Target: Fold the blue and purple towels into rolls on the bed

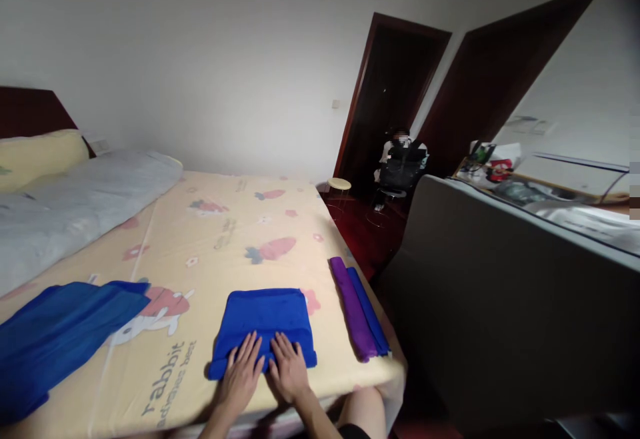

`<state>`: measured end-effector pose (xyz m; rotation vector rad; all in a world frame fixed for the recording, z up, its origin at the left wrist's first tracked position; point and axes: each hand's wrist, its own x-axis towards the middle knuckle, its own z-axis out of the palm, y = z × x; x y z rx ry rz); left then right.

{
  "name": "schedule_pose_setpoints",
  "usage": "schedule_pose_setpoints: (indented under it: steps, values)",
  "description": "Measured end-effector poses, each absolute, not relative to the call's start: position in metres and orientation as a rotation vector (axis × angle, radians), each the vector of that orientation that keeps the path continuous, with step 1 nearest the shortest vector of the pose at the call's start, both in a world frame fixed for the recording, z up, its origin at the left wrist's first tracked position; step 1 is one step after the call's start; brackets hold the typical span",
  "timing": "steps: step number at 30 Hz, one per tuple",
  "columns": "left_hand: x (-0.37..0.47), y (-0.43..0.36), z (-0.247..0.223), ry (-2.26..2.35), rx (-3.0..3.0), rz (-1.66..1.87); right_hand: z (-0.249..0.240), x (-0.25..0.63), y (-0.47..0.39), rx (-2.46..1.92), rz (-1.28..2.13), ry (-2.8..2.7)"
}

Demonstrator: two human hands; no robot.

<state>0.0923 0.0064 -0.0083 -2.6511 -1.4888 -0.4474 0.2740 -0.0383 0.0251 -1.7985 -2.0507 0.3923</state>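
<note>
A blue cloth (265, 309) lies on the bed in front of me, its near edge rolled or folded over into a thick band. My left hand (243, 366) rests on the left half of that band with fingers stretched out. Beside it, my right hand (289, 364) presses flat on the band's right half, fingers also extended. To the right, a purple rolled cloth (353, 309) and a blue rolled cloth (369, 312) lie side by side near the bed's edge. Another blue cloth (65, 339) is spread loosely at the left.
The bed (200, 299) has a yellow printed sheet, with a grey quilt (90, 199) and a yellow pillow (45, 156) on the left. A stool (339, 184) stands past the far corner. A person (385, 159) sits by the doorway. A dark panel (470, 292) stands at the right.
</note>
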Motion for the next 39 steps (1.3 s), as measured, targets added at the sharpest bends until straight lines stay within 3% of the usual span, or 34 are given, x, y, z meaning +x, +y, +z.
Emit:
schedule_pose_setpoints:
  steps: [7,15,25,31,39]
  values:
    - [0.037,0.030,0.010,-1.648,-2.555,-0.375,0.030,0.342,-0.035,-1.998,0.271,-1.996]
    - [0.102,0.015,-0.011,-1.254,-2.834,-0.447,0.022,0.267,-0.031,-1.720,0.348,-2.169]
    - [0.033,0.032,0.014,-1.791,-2.345,-0.433,0.031,0.357,-0.024,-2.002,0.190,-2.011]
    - [0.033,0.010,0.013,-1.371,-2.643,-0.568,0.006,0.354,-0.056,-1.887,-0.061,-1.983]
    - [-0.015,0.000,-0.007,-1.302,-2.648,-0.659,0.000,0.363,-0.091,-1.796,0.055,-2.100]
